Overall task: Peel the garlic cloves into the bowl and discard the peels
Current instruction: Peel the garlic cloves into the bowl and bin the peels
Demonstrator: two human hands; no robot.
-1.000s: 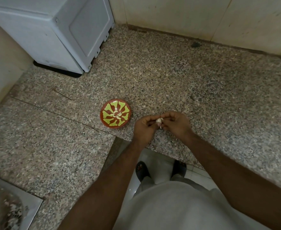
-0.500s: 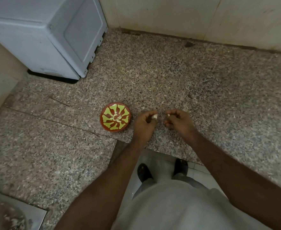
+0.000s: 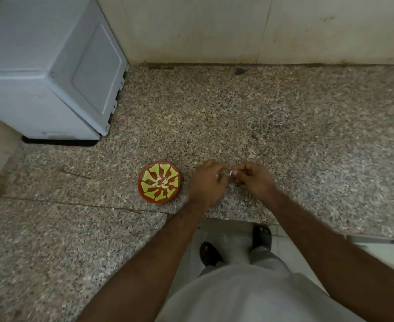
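A small red bowl (image 3: pixel 142 185) with a yellow-green pattern sits on the speckled granite counter and holds a few peeled garlic cloves (image 3: pixel 161 183) at its middle. Just right of the bowl, my left hand (image 3: pixel 206 183) and my right hand (image 3: pixel 254 180) meet fingertip to fingertip above the counter. A small pale garlic clove (image 3: pixel 230 174) shows between the fingertips, mostly hidden by them. I cannot tell which part is clove and which is peel.
A pale grey appliance (image 3: pixel 45 75) stands at the back left of the granite counter (image 3: pixel 261 117). A tiled wall (image 3: pixel 238 29) runs along the back. The counter edge lies just below my hands, with my feet in dark sandals (image 3: pixel 211 253) on the floor.
My hands, pulled slightly apart half a second ago with a pale piece in each, have come back together. The view has shifted a little downward.
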